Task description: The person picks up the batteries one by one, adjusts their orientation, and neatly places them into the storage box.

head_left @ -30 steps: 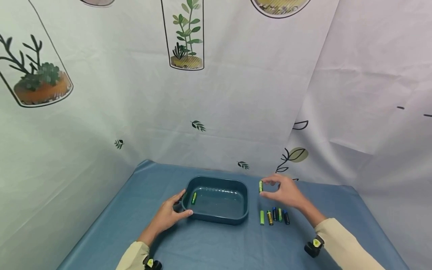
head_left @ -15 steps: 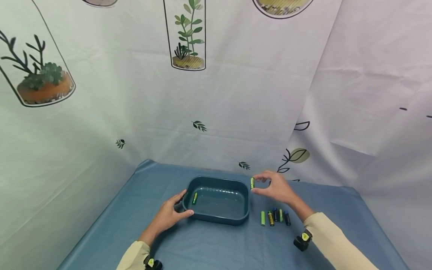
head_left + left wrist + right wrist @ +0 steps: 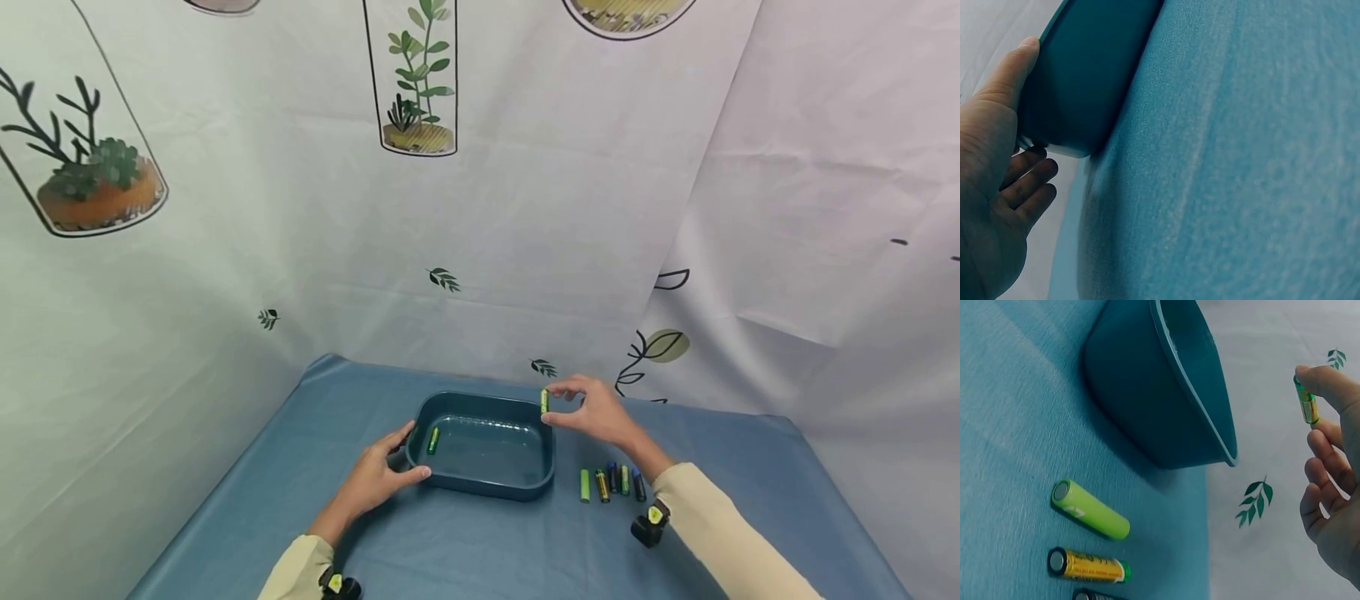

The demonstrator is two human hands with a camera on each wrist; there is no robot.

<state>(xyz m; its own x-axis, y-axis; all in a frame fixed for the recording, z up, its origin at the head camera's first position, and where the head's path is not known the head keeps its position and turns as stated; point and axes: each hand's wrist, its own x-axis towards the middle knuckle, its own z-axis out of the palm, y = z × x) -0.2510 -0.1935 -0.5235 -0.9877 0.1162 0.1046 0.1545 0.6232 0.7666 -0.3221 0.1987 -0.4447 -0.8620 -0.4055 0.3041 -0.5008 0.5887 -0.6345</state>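
Between the thumb and fingertips of my right hand [image 3: 592, 408] is an upright green-and-yellow battery [image 3: 544, 402], pinched by its two ends. It is raised over the right rim of a dark teal rectangular dish [image 3: 480, 482]. My left hand [image 3: 375, 475] holds the dish at its left end, thumb along the near side and fingers around the handle; the left wrist view shows the thumb [image 3: 1013, 69] against the wall. One green battery [image 3: 432, 440] lies inside the dish, near its left end.
Right of the dish, several batteries lie in a row on the blue cloth [image 3: 480, 550], among them a plain light green battery [image 3: 1091, 509] and a yellow-and-black battery [image 3: 1088, 565]. A white curtain [image 3: 495, 233] with printed plants hangs behind the table.
My right hand has moved left with the battery, from beyond the dish's right side to over its rim. My left hand stays on the dish.
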